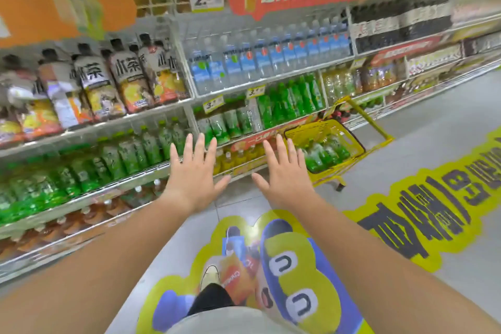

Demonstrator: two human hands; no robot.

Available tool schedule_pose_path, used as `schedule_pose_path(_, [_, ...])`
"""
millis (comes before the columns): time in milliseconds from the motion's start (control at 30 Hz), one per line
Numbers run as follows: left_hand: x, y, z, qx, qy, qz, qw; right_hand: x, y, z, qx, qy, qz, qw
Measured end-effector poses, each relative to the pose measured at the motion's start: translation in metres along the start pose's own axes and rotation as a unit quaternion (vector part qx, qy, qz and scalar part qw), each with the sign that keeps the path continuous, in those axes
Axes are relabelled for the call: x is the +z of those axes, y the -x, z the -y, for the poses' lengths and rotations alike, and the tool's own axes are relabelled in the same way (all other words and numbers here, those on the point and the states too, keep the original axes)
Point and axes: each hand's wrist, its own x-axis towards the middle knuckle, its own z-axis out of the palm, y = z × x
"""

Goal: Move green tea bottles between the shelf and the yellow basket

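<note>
Green tea bottles (127, 154) stand in rows on a white wire shelf (151, 171) at the left, at about knee height. A yellow basket (303, 134) on a wheeled frame stands on the floor against the shelving, right of centre, with several green tea bottles (325, 150) lying inside. Both my hands are stretched out in front of me, palms down, fingers spread, holding nothing. My left hand (193, 175) hovers in front of the shelf edge. My right hand (284, 175) hovers just left of the basket.
Higher shelves hold tea cartons-style bottles (116, 81), water bottles (265, 57) and dark drinks (401, 24). More green bottles (287, 103) stand behind the basket. The grey floor (423, 144) carries colourful stickers (273, 274). My shoe (210, 276) is below.
</note>
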Motion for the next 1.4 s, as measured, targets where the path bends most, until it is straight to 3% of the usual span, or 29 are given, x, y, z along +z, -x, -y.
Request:
schedule_pose_path(333, [-0.021, -0.136, -0.166, 0.153, 0.028, -0.028, 0.987, -0.032, -0.011, -0.179, 0.137, 0.028, -0.015, 0.990])
schedule_pose_path(767, [0.003, -0.360, -0.292, 0.204, 0.025, 0.012, 0.979, -0.032, -0.145, -0.389, 0.209, 0.087, 0.008, 0.974])
schedule_pose_path(1100, [0.033, -0.465, -0.357, 0.134, 0.012, 0.078, 0.988, 0.002, -0.252, -0.501, 0.142, 0.069, 0.066, 0.985])
schedule_pose_path(1400, [0.092, -0.497, -0.423, -0.041, 0.018, 0.146, 0.988, 0.077, -0.351, -0.590, -0.020, 0.060, 0.157, 0.985])
